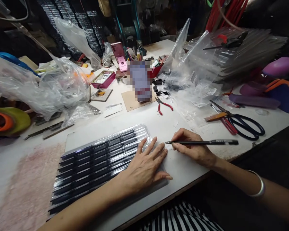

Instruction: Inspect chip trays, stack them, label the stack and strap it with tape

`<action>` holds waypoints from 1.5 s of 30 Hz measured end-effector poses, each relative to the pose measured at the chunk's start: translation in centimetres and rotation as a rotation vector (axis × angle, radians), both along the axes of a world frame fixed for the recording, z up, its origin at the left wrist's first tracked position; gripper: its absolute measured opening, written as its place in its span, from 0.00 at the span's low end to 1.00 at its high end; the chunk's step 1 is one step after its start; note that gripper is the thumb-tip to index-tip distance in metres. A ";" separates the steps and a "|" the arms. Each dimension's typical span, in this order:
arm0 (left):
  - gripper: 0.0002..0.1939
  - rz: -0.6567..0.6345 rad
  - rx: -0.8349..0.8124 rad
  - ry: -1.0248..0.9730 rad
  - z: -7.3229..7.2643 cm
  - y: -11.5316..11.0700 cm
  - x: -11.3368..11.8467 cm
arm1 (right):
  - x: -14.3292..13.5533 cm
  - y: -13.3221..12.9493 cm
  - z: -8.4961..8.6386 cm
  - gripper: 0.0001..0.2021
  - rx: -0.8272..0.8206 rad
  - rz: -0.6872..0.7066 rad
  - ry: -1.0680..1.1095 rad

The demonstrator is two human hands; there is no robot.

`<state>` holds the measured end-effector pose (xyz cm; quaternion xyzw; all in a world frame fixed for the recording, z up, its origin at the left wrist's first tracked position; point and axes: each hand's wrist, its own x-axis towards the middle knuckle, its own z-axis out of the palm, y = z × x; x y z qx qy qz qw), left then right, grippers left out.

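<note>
Across the right end of a clear plastic tray (144, 129) lay the left hand (146, 163), palm down, its fingers spread and its grip open. The tray rested on the white counter (183, 168) and carried rows of black strips (93, 155). Just right of the tray, the right hand (195, 147) had its grip closed around a black pen (207, 142), which lay nearly level with its tip just beside the left fingertips; whether that tip touched anything was impossible to tell. Beyond the tray were red-handled pliers (159, 102) and a piece of brown cardboard (127, 98). Scissors (230, 114) lay well to the tray's right, while plastic bags (60, 88) were heaped beyond its left end.
</note>
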<state>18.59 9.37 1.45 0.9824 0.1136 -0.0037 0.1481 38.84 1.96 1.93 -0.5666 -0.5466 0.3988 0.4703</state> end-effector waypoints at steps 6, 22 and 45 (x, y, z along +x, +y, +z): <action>0.37 0.028 0.004 -0.009 0.1 -0.1 0.1 | -0.2 0.3 -1.7 0.06 0.067 -0.019 -0.255; 0.36 0.014 -0.058 -0.031 0.2 -0.4 0.1 | -0.6 0.0 -2.4 0.09 0.098 0.030 -0.356; 0.36 0.019 -0.045 -0.020 0.2 -0.4 0.1 | -0.5 0.1 -2.1 0.10 0.153 0.030 -0.427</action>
